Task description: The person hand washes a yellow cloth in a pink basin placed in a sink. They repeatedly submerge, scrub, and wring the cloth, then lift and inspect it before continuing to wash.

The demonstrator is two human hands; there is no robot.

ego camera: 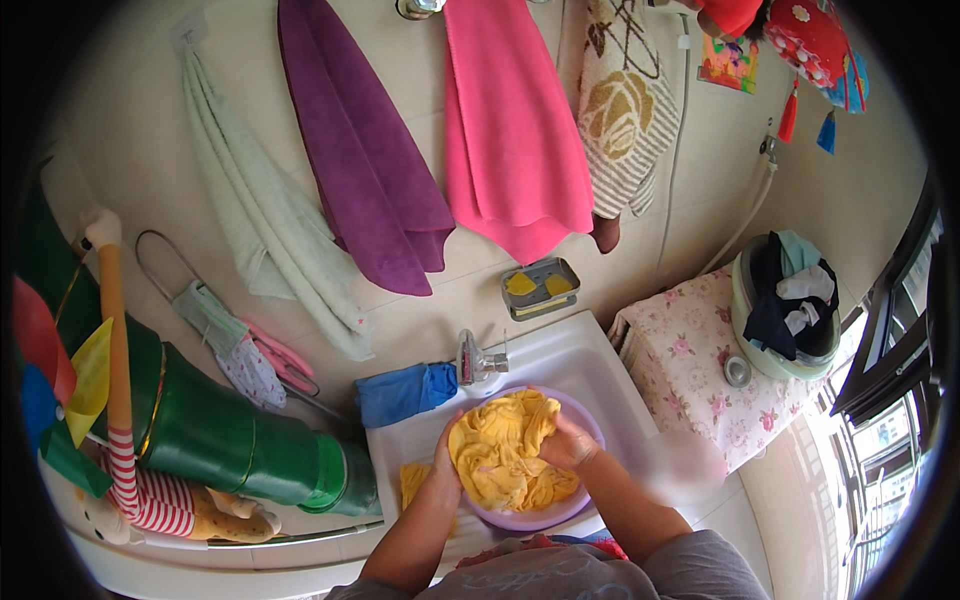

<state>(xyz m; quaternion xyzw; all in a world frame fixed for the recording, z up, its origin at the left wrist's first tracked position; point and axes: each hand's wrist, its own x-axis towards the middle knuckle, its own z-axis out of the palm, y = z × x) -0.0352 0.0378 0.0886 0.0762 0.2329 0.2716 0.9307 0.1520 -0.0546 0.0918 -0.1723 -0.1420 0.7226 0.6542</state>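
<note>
A bunched wet-looking yellow cloth [499, 450] is held between my two hands over a lavender plastic basin [586, 412]. My left hand [448, 456] cups the cloth's left side. On its right side, the fingers of my right hand [568, 444] grip a fold. The basin sits in a white sink [611, 367], below a chrome faucet [469, 358]. More yellow cloth [414, 481] lies on the ribbed part of the sink, left of my left forearm. Part of the basin's inside is hidden under the cloth.
A blue cloth [405, 391] drapes over the sink's back left edge. Above hang a soap rack [540, 289] and several towels, including a pink one [510, 135]. To the right, a flower-patterned cover [679, 345] bears a tub of clothes [795, 300]. A green cylindrical object [217, 412] lies left.
</note>
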